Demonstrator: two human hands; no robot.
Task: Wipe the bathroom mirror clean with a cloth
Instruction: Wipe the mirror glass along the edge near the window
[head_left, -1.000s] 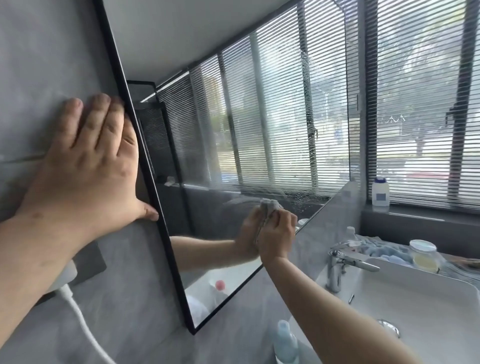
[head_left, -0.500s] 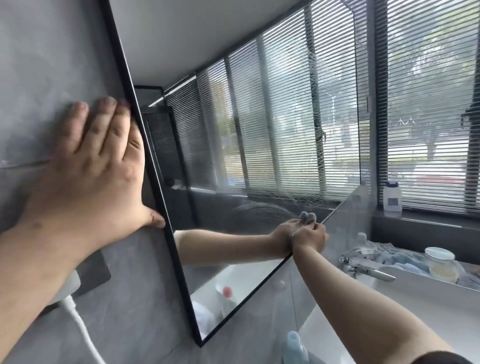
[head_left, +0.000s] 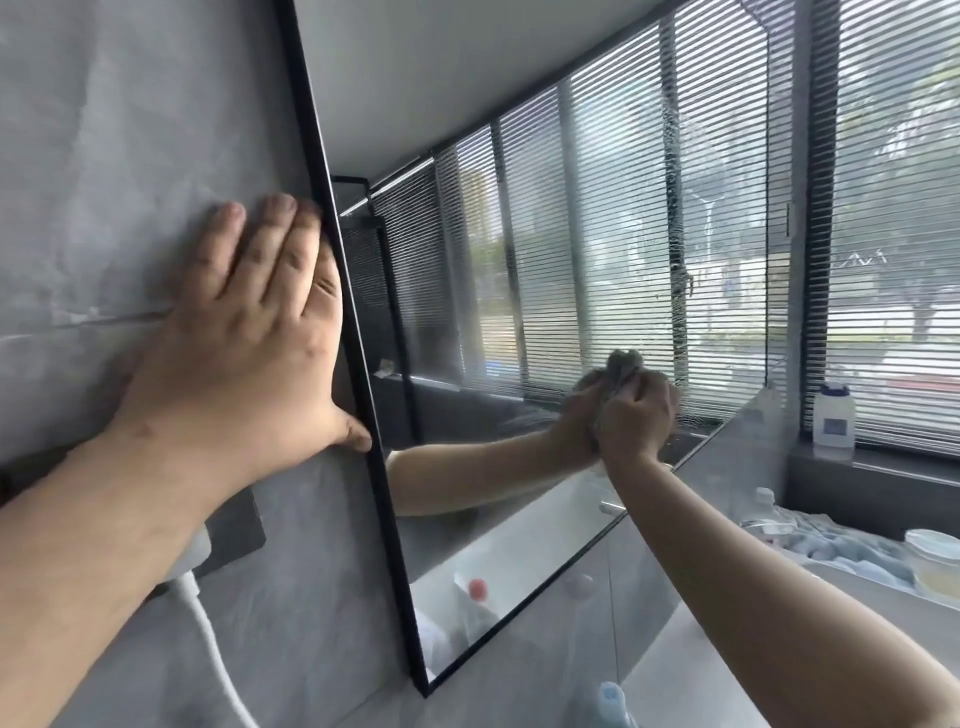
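The mirror (head_left: 545, 234) hung on a grey tiled wall (head_left: 130, 130), its thin black frame (head_left: 353, 338) running steeply down its left side, and everything else sat in relation to it. The left hand (head_left: 244, 332) lay flat on the wall just left of the frame, fingers straight and close together, the thumb tip touching the frame's edge; it held nothing. The right hand (head_left: 636, 415) was curled into a fist round a bunched grey cloth (head_left: 623, 364), pressed against the glass near the mirror's lower right edge, with a tuft of the cloth sticking up above the knuckles. The hand's reflection met it in the glass, so hand and cloth were plainly touching the surface. A streaky, speckled vertical smear (head_left: 675, 260) ran up the glass above the cloth. The mirror reflected slatted window blinds and a pale ceiling. To the right of the mirror, real blinds (head_left: 893, 208) covered a window, and a small white bottle (head_left: 834, 415) with a blue label stood on the sill. Below and right of the mirror lay a crumpled light blue towel (head_left: 841, 545) and, beside it, a clear lidded jar (head_left: 935, 561). Below the left hand, a white cable (head_left: 213, 649) trailed down the wall from a dark wall plate (head_left: 234, 535). The top of a pale blue bottle (head_left: 610, 701) showed beneath the mirror's bottom corner.
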